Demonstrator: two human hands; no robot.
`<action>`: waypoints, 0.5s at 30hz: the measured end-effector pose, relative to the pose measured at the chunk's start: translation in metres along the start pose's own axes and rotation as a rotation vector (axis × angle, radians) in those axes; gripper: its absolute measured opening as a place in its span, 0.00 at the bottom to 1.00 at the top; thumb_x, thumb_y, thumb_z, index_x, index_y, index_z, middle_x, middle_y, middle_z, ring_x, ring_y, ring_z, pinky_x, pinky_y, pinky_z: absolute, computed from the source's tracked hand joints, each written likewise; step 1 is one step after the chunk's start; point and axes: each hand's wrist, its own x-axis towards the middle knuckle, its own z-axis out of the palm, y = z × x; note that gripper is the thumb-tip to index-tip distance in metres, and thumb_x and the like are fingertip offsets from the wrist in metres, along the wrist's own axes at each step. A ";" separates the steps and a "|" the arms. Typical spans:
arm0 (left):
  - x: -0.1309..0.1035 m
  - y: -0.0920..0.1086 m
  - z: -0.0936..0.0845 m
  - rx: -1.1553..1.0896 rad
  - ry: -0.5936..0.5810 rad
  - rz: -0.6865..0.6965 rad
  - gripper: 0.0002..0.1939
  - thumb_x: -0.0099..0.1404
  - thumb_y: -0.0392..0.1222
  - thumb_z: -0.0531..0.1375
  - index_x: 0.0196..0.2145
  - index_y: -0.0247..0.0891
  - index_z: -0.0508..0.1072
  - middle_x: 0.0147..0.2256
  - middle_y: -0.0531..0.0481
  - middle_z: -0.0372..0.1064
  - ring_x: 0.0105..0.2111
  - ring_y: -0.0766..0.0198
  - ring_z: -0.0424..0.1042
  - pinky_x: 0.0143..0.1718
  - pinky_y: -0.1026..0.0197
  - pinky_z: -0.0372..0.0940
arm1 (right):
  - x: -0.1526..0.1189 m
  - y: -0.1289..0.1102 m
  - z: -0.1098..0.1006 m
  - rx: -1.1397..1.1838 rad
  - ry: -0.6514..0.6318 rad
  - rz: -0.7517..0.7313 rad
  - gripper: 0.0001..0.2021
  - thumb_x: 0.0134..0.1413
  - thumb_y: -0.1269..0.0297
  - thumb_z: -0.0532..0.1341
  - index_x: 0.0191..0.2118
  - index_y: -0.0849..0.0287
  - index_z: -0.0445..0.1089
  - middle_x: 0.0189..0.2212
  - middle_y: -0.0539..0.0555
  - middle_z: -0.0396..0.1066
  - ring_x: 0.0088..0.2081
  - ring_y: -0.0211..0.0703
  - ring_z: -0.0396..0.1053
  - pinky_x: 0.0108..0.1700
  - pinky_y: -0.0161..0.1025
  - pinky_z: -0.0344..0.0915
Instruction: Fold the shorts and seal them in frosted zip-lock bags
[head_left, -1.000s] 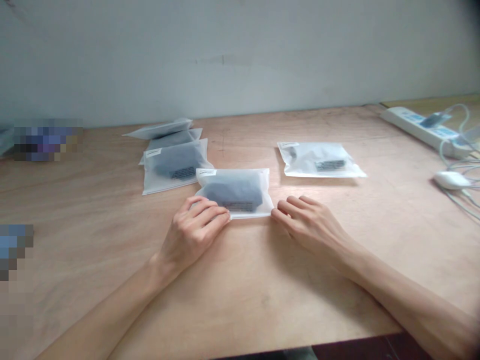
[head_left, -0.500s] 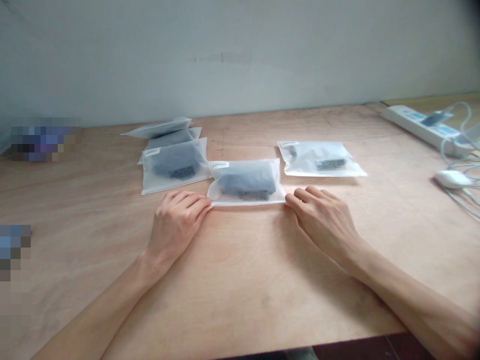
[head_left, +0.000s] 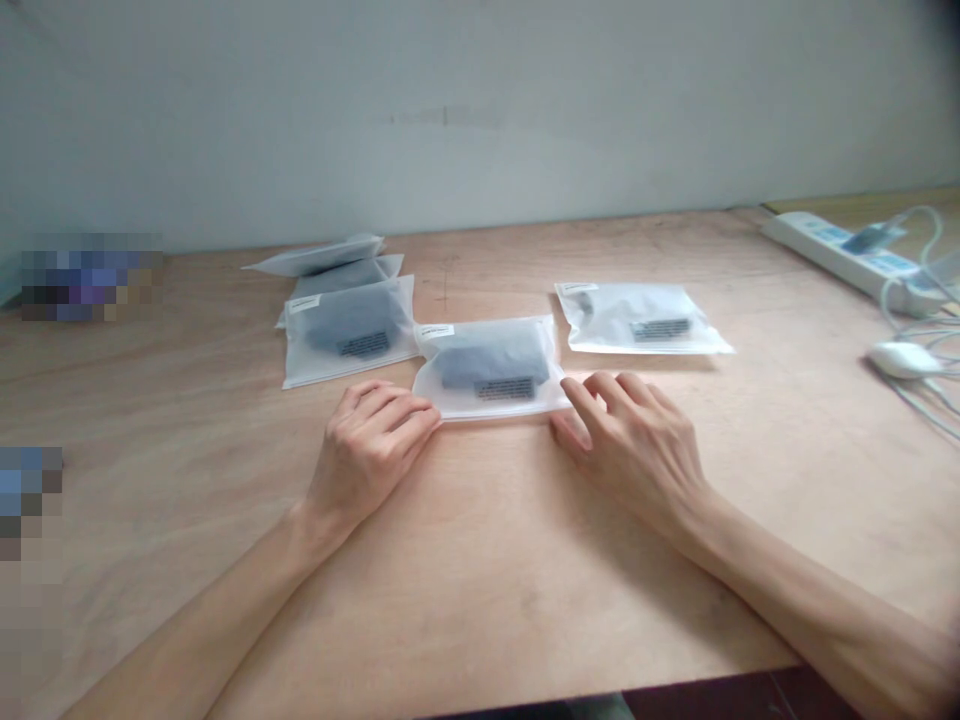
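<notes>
A frosted plastic zip bag [head_left: 491, 370] with a dark item inside lies in the middle of the table, its long edge toward me. My left hand [head_left: 375, 435] pinches the near left corner of this bag. At the near right corner, my right hand [head_left: 637, 435] has its thumb and index finger apart, with the fingertips beside the bag's edge; whether they touch it I cannot tell. Printed dark text and a white label show on the bag.
Left of the middle bag, a similar filled bag [head_left: 349, 335] overlaps others behind it. Another frosted bag [head_left: 649, 320] lies to the right. A white power strip [head_left: 840, 255] with cables and a white adapter [head_left: 904, 360] occupy the right side. Blurred objects are at the left.
My right thumb and index finger have parted at the bag's right corner. My left hand has shifted slightly right along the near edge, and that edge has moved a little toward me.
</notes>
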 end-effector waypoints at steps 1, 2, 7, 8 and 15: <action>0.000 -0.001 0.000 0.008 0.011 0.016 0.04 0.70 0.32 0.64 0.40 0.39 0.77 0.38 0.52 0.80 0.38 0.57 0.76 0.49 0.49 0.67 | 0.000 -0.002 -0.001 0.016 0.019 -0.006 0.10 0.63 0.63 0.62 0.46 0.62 0.73 0.34 0.56 0.73 0.38 0.52 0.68 0.37 0.44 0.59; 0.000 -0.001 0.000 0.015 0.019 0.026 0.05 0.70 0.31 0.64 0.40 0.39 0.77 0.38 0.51 0.80 0.38 0.57 0.76 0.48 0.48 0.67 | 0.000 -0.003 -0.001 0.046 0.044 -0.027 0.12 0.64 0.64 0.62 0.49 0.63 0.73 0.35 0.57 0.74 0.37 0.52 0.69 0.37 0.45 0.61; 0.002 0.004 -0.003 0.009 0.072 0.025 0.05 0.69 0.28 0.64 0.40 0.36 0.76 0.38 0.48 0.79 0.38 0.56 0.77 0.48 0.50 0.71 | -0.003 -0.010 -0.001 0.397 0.186 -0.334 0.16 0.63 0.74 0.60 0.55 0.70 0.70 0.44 0.63 0.77 0.43 0.50 0.72 0.45 0.45 0.71; 0.002 0.006 -0.004 0.001 0.091 0.019 0.05 0.69 0.28 0.64 0.41 0.35 0.76 0.38 0.47 0.79 0.39 0.56 0.78 0.48 0.52 0.72 | -0.004 -0.012 0.000 0.456 0.184 -0.393 0.17 0.63 0.76 0.59 0.57 0.71 0.68 0.48 0.64 0.76 0.47 0.52 0.72 0.49 0.45 0.72; 0.001 0.019 -0.008 -0.024 0.179 0.009 0.10 0.68 0.28 0.66 0.45 0.34 0.76 0.41 0.48 0.80 0.41 0.62 0.80 0.46 0.63 0.73 | -0.005 -0.020 0.010 0.459 0.046 -0.422 0.24 0.66 0.76 0.55 0.66 0.75 0.61 0.60 0.72 0.68 0.61 0.62 0.65 0.60 0.57 0.70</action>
